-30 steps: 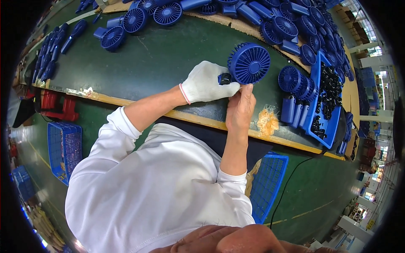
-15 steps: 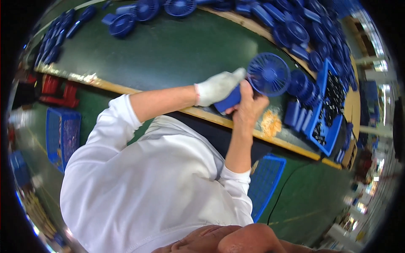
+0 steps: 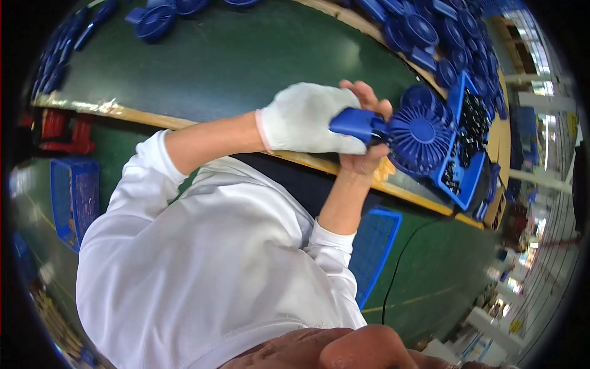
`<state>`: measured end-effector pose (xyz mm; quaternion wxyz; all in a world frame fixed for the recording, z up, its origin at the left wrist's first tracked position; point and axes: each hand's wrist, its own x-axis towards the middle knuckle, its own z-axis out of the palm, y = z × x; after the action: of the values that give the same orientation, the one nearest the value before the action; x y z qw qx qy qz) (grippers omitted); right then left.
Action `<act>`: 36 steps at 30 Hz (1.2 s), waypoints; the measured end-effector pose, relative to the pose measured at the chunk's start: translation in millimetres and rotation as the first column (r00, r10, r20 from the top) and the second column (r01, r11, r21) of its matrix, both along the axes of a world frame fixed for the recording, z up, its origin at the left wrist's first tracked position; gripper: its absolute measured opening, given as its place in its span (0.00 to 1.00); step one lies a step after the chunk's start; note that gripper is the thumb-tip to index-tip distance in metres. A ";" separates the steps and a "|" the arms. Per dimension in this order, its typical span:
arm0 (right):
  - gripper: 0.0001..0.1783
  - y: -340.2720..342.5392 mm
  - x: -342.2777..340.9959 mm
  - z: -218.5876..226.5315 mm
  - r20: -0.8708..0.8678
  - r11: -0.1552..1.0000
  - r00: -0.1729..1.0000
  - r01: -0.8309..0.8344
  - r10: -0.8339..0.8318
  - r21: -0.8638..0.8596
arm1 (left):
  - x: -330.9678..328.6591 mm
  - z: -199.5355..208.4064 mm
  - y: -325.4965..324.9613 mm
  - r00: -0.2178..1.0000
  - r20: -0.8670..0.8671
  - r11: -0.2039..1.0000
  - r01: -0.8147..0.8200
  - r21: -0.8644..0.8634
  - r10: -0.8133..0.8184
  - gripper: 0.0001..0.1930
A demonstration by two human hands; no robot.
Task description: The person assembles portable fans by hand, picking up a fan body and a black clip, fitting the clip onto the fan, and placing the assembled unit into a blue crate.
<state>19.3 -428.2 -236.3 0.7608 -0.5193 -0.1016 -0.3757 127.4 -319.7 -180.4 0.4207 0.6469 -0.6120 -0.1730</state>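
Observation:
A blue handheld fan [image 3: 424, 130] is held over the near edge of the green work table, its round slatted head pointing right. My left hand [image 3: 307, 120], in a white knit glove, grips its handle [image 3: 353, 122]. My bare right hand [image 3: 362, 161] is wrapped around the fan's neck, with fingertips showing above and below it. A small black part shows at the neck between handle and head. Part of my right palm is hidden behind the fan.
A blue tray [image 3: 478, 178] of small black parts stands right of the fan. Behind it a big pile of blue fans [image 3: 424, 37] fills the far right. More fans [image 3: 153, 23] and a row of blue handles [image 3: 58, 52] lie far left. Blue crates [image 3: 376, 246] stand below the table.
The fan has turned over and its head has moved right and down. My left hand has shifted its grip along the handle, while my right hand has moved to the neck. The view has shifted slightly.

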 end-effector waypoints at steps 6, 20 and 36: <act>0.20 -32.4 -59.7 24.6 -0.543 0.667 0.418 0.615 -0.728 -0.421 | 54.5 -6.4 25.8 0.891 0.374 0.828 -0.003 -0.561 0.257 0.25; 0.16 -67.8 -41.2 24.1 0.242 -0.233 -0.205 -0.069 -0.948 -0.970 | 374.8 -83.8 195.7 0.571 0.750 0.907 -0.412 -0.088 0.332 0.24; 0.14 -282.3 -200.2 34.7 -0.312 0.360 -0.489 -0.005 -0.815 -0.933 | 274.9 -87.7 207.3 0.527 0.807 0.874 -0.486 0.029 0.266 0.25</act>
<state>-180.9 -710.5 -201.6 0.0562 -0.7518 0.6445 -0.1274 402.3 -112.4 -268.1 0.0532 0.8208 -0.5497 0.1460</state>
